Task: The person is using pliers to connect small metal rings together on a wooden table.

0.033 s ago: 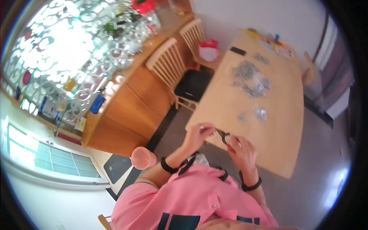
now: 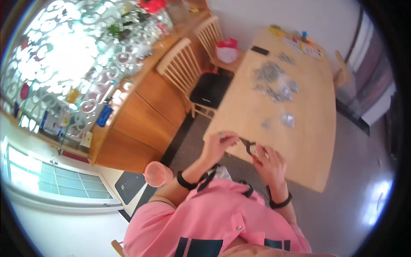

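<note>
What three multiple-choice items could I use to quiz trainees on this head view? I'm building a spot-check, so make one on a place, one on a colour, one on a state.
1. Where do the pliers sit?
A. In the right hand, at the table's near edge
B. On the dark chair cushion
C. On the wooden sideboard

2. What colour is the bag on the far chair?
A. Blue
B. Red and white
C. Green

3. What is the left hand doing?
A. Lying flat on the table
B. Hanging at the person's side
C. Raised, fingers pinched on a small metal piece

Answers:
1 A, the dark pliers stick out of the right hand over the near edge.
2 B, the bag shows red with a white lower part.
3 C, the fingers close around a small shiny bit above the tabletop.
</note>
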Tool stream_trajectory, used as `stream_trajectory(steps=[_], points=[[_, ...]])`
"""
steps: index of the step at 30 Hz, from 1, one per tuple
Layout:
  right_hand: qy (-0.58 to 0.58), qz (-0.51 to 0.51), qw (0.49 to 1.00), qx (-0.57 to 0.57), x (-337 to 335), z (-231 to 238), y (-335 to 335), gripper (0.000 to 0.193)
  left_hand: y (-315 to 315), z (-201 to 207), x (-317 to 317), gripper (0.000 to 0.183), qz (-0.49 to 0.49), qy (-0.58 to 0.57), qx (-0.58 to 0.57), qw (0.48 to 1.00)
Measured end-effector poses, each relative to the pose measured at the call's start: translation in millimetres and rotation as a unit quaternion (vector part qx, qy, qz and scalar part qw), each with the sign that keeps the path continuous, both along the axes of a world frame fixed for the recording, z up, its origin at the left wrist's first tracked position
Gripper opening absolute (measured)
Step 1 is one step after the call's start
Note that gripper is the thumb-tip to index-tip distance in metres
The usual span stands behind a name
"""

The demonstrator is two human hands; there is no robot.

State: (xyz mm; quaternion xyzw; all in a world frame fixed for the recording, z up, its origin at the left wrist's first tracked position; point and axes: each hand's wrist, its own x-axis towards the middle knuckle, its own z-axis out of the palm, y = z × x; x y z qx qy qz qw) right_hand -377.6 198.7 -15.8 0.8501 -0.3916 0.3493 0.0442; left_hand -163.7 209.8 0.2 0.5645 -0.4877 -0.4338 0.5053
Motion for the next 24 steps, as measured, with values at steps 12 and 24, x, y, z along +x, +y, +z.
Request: stream_trajectory(steps=[12, 24], points=[[-0.119, -0.071, 0.990, 0.031, -30, 26, 12, 0.057, -30, 30, -24, 0.022, -0.122, 0.139, 0.024, 0.982], [-0.123, -0.101, 0.981, 0.114, 23, 32, -5, 0.050, -67, 23, 19, 0.022, -0.172, 0.142, 0.042, 0.974]])
